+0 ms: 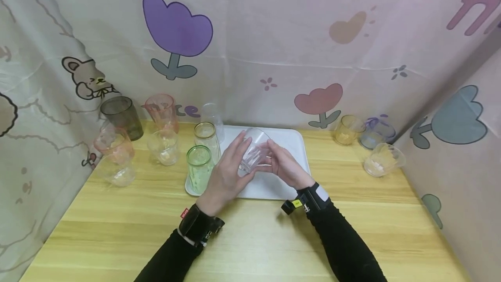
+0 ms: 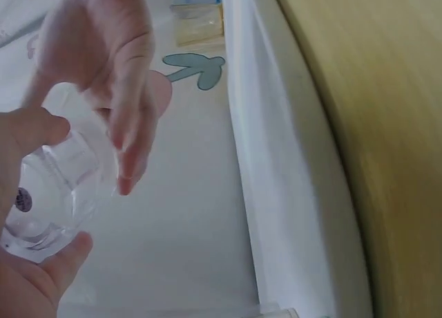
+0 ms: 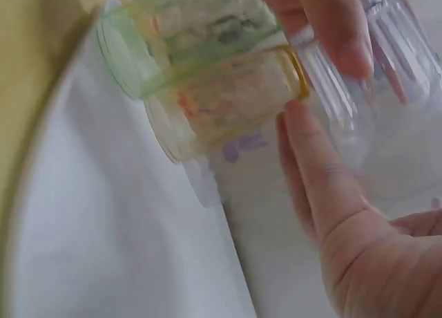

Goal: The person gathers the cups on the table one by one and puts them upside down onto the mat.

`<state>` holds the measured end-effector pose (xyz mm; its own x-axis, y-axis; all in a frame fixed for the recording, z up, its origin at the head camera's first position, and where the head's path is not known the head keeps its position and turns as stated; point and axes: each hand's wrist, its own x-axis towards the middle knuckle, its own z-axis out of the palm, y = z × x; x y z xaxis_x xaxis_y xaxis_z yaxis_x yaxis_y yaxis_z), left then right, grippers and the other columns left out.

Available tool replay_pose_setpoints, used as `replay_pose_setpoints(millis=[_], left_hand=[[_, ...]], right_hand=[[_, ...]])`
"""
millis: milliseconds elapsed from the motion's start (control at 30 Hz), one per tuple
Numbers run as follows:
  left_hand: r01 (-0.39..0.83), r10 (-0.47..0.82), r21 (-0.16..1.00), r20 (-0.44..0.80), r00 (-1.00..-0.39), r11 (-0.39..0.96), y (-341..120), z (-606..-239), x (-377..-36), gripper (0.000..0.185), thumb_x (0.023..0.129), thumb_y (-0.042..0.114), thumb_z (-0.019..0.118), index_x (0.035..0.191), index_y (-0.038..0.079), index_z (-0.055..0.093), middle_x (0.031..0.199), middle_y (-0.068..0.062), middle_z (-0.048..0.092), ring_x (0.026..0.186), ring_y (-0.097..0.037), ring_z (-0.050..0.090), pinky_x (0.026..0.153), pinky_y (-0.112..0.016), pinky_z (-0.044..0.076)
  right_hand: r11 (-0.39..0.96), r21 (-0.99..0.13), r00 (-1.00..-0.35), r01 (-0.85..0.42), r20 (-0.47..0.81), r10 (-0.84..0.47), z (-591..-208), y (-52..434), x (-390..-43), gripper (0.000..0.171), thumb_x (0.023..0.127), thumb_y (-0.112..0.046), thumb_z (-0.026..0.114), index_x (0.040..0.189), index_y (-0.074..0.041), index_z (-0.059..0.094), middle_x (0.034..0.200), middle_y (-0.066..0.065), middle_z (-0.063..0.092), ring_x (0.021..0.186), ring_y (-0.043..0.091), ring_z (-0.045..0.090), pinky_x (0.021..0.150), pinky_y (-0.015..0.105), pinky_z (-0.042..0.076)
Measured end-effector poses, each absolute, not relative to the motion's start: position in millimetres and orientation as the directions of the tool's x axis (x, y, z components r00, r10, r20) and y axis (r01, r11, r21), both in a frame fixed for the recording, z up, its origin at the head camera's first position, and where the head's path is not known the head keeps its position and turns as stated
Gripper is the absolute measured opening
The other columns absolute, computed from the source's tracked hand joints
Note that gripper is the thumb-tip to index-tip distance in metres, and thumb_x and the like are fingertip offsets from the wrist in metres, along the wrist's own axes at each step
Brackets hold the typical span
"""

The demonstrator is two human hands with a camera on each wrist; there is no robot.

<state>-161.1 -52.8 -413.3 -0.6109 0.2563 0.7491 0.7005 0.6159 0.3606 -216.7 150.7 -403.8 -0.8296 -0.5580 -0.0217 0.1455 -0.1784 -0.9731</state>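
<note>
A clear drinking glass is held tilted above the white tray. My left hand grips it from the left, with finger and thumb on opposite sides of its base end in the left wrist view. On the glass's other side is my right hand, its fingers nearly straight along the glass. A dark round mark shows on the glass base. At the tray's left end stand a green glass and an amber-rimmed glass, with a tall clear glass behind them.
Left of the tray stand a dark grey cup, a pink pitcher, a pink cup and clear cups. To the right are an amber glass, a bluish glass and a clear cup. A printed curtain borders the table.
</note>
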Motion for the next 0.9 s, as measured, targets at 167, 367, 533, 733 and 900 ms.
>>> replay_pose_setpoints(millis=[167,367,533,733,900], left_hand=[[0.718,0.273,0.380,0.741,-0.614,0.583,-50,-413,-158,0.085,0.078,0.011,0.090,0.149,-0.001,0.045,0.157,-0.023,0.045,0.135,-0.038,0.055,0.105,-0.042,0.052],[0.687,0.299,0.368,0.701,-0.648,0.626,-48,-395,-155,0.078,0.080,0.014,0.089,0.143,-0.003,0.047,0.155,-0.021,0.047,0.133,-0.037,0.056,0.104,-0.043,0.054],[0.647,0.365,0.332,0.613,-0.701,0.686,-53,-365,-157,0.075,0.084,0.018,0.087,0.144,0.001,0.046,0.155,-0.020,0.046,0.127,-0.037,0.059,0.095,-0.046,0.059],[0.600,0.422,0.315,0.480,-0.769,0.735,-60,-326,-161,0.073,0.087,0.017,0.084,0.148,0.007,0.047,0.149,-0.021,0.044,0.107,-0.031,0.066,0.069,-0.033,0.062],[0.559,0.473,0.308,0.313,-0.824,0.770,-64,-288,-169,0.073,0.087,0.014,0.083,0.151,0.012,0.048,0.148,-0.018,0.042,0.084,-0.021,0.062,0.052,-0.023,0.051]], right_hand=[[-0.045,-0.997,-0.883,0.055,-0.027,-0.468,-396,165,-223,0.073,0.108,-0.058,0.041,0.142,0.006,0.049,0.126,0.014,0.066,0.107,0.015,0.069,0.094,0.040,0.059],[0.115,-0.992,-0.923,-0.051,0.003,-0.385,-386,187,-233,0.069,0.111,-0.051,0.036,0.148,0.006,0.046,0.145,0.029,0.054,0.118,0.032,0.065,0.095,0.037,0.059],[0.182,-0.982,-0.932,-0.057,-0.013,-0.362,-380,210,-241,0.063,0.111,-0.044,0.045,0.149,0.006,0.044,0.144,0.029,0.054,0.123,0.043,0.061,0.094,0.036,0.059],[0.309,-0.951,-0.942,-0.030,-0.076,-0.326,-380,234,-249,0.063,0.108,-0.037,0.056,0.152,0.005,0.041,0.146,0.030,0.052,0.125,0.044,0.060,0.094,0.036,0.059],[0.485,-0.874,-0.954,-0.037,-0.114,-0.277,-388,249,-252,0.065,0.106,-0.040,0.060,0.147,0.007,0.045,0.142,0.029,0.054,0.122,0.044,0.061,0.097,0.048,0.058]])
